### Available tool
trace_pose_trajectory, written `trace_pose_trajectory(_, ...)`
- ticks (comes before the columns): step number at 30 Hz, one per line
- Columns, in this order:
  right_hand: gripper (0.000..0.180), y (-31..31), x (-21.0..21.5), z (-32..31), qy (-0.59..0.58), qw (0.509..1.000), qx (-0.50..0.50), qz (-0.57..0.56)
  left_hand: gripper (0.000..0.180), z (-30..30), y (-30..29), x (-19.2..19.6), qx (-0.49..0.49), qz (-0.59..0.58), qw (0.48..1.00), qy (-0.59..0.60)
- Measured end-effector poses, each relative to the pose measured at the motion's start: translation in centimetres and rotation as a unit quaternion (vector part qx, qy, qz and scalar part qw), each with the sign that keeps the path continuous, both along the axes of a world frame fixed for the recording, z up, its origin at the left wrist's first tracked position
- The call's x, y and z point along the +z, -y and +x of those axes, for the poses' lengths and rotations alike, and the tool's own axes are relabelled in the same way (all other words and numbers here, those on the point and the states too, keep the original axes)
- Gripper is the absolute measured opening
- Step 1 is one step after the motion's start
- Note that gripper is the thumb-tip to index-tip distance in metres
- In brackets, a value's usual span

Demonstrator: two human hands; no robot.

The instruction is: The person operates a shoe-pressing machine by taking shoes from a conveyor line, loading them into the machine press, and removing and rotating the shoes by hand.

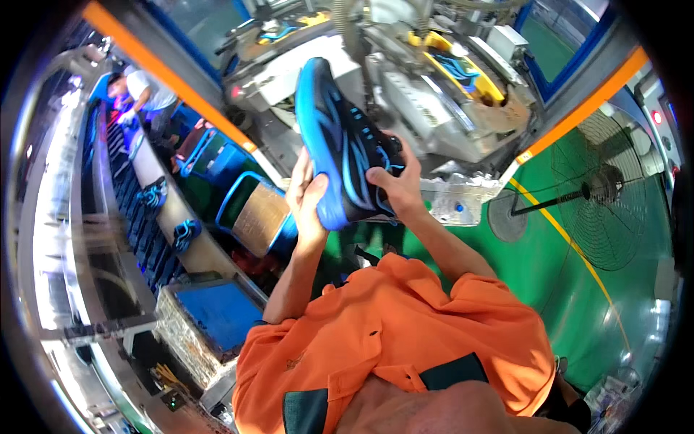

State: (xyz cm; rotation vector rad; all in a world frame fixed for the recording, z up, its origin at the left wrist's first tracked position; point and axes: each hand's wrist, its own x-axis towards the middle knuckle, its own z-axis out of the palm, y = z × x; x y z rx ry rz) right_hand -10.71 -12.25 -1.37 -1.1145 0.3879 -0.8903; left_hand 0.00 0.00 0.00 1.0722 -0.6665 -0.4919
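A black and blue sports shoe (340,137) is held up in front of me, its toe pointing away and its side turned upward. My left hand (307,199) is closed on the blue sole near the heel, with the thumb pressed along its edge. From the other side, my right hand (401,184) grips the shoe's upper by the collar and laces. Its thumb lies on the upper, and some of its fingers are hidden behind the shoe. Beyond the shoe stands a metal machine (426,108) with a yellow mould (491,88) holding blue and dark pieces.
On the left runs a conveyor (144,239) carrying blue shoe parts (186,233); a person (148,90) works at its far end. A blue-framed chair (253,213) stands beside it. Orange-edged posts flank the machine, and a standing fan (600,188) is on the right.
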Motion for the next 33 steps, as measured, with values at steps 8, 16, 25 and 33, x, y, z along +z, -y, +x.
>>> trace_pose_trajectory(8,0.062,19.9,-5.2,-14.8,-0.052,0.956,-0.284,-0.052,0.052,-1.3,28.1,-7.0,-0.124,0.177,0.975,-0.058)
trace_pose_trajectory(16,0.066,20.4,-3.5,-22.6,-0.243,0.835,-0.472,-0.144,0.057,5.5,48.4,-16.1,0.105,0.445,0.839,0.295)
trace_pose_trajectory(25,0.056,29.4,1.7,-12.5,-0.291,0.836,-0.423,-0.191,0.025,13.2,37.4,-14.2,0.033,0.196,0.961,-0.193)
trace_pose_trajectory(33,0.066,43.8,-1.5,12.4,-0.636,0.698,-0.102,-0.314,0.052,9.4,10.6,-6.5,-0.020,0.189,0.960,-0.208)
